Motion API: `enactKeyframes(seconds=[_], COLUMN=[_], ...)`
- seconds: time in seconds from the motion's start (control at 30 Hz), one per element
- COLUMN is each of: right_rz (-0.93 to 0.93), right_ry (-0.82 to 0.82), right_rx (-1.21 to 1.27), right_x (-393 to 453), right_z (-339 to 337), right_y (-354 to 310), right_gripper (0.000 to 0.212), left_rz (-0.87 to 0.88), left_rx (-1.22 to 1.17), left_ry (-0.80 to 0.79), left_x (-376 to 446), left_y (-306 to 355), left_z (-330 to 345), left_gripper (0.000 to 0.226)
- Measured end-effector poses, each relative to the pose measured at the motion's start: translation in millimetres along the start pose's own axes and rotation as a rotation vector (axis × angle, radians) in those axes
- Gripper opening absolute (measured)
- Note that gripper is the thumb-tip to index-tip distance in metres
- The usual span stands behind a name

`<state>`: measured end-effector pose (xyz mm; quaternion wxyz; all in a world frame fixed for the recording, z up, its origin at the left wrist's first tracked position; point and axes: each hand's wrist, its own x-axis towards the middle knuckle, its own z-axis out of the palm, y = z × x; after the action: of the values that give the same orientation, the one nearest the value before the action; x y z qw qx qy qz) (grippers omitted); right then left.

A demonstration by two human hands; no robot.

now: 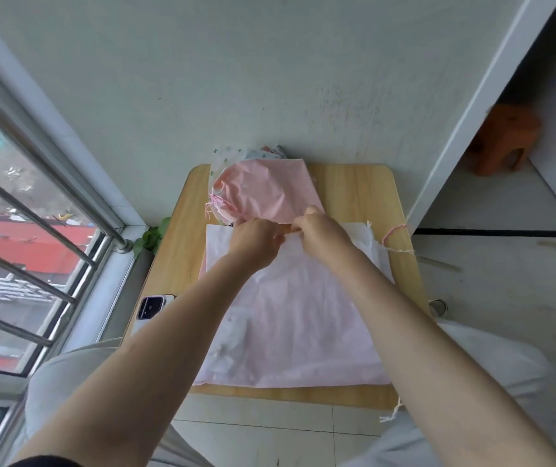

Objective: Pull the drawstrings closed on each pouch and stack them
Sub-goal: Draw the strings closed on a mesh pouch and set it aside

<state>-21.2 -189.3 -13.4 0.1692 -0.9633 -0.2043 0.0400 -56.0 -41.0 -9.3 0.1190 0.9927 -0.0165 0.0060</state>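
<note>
Pale grey wall backs a small wooden table point(364, 193) pushed against it, with a barred window point(27, 230) to the left and a leafy sprig point(151, 237) at the sill corner. On the table a large pale pink pouch point(290, 325) lies flat, its mouth toward the wall. Both hands meet at that mouth: the left hand point(256, 241) and right hand point(320, 230) have curled fingers pinching the fabric edge. Just beyond them sits a cinched pink pouch point(263, 190) atop a printed one point(232, 155). A pink drawstring point(392, 232) trails off the right edge. A phone point(150, 308) rests at the left edge, partly hidden by the left forearm. An orange stool point(502, 139) stands far right.
</note>
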Motion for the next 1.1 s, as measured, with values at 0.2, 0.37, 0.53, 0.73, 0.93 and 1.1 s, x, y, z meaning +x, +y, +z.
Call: enactKeyframes(seconds=[0.2, 0.37, 0.53, 0.73, 0.93, 1.1], right_rz=[0.523, 0.703, 0.509, 0.005, -0.180, -0.206], right_ry=[0.235, -0.054, 0.060, -0.040, -0.080, -0.102], right_rx=[0.143, 0.625, 0.474, 0.089, 0.041, -0.031], right_x=[-5.2, -3.1, 7.6, 17.4, 13.5, 9.8], right_z=[-7.3, -8.0, -6.7, -12.8, 3.3, 22.1], right_y=[12.5, 24.5, 16.4, -23.4, -70.9, -86.4], right_gripper=[0.061, 0.043, 0.024, 0.015, 0.036, 0.027], left_rz=[-0.333, -0.435, -0.385, -0.275, -0.568, -0.707], left_rx=[-0.257, -0.306, -0.195, -0.693, -1.195, -1.815], left_ry=[-0.111, -0.137, -0.492, -0.604, -0.255, 0.038], left_x=[-5.8, -5.9, -7.5, -19.4, -23.6, -34.0], left_y=[-21.2, -45.8, -54.3, -56.6, -65.4, -84.5], left_z=[-7.4, -8.4, -14.1, -35.3, -30.0, -29.4], left_gripper=[0.017, 0.023, 0.027, 0.053, 0.037, 0.022])
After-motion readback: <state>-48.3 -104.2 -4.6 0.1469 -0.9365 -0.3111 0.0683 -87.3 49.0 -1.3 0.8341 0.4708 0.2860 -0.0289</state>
